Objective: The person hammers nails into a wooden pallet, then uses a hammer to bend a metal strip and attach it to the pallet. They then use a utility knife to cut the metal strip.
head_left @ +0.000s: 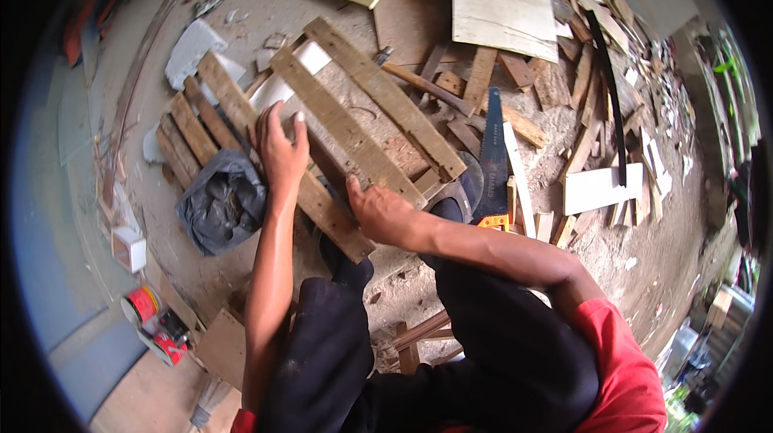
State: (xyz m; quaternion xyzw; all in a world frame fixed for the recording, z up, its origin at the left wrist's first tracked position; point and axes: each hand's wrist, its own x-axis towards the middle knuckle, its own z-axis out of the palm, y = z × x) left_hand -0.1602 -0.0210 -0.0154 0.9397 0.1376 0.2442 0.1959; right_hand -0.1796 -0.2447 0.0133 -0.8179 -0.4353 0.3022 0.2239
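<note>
A slatted wooden frame (354, 131), much like a piece of pallet, lies slanted in front of my knees. My left hand (280, 149) grips the frame at its nearer slat, thumb raised apart from the fingers. Closed at the lower end of the frame's middle slat is my right hand (385, 214); its fingertips are partly hidden. A dark board edge shows in the gap between both hands. Right of the frame, a handsaw (494, 155) with an orange handle stands blade up. A hammer (427, 87) with a wooden handle lies beyond the frame.
A black plastic bag (223, 203) sits left of my left forearm, beside several loose slats (189, 131). Pale sheets of board (503, 2) lie at the far side. Scrap wood (588, 95) covers the right side. Tins (143, 304) stand at the lower left.
</note>
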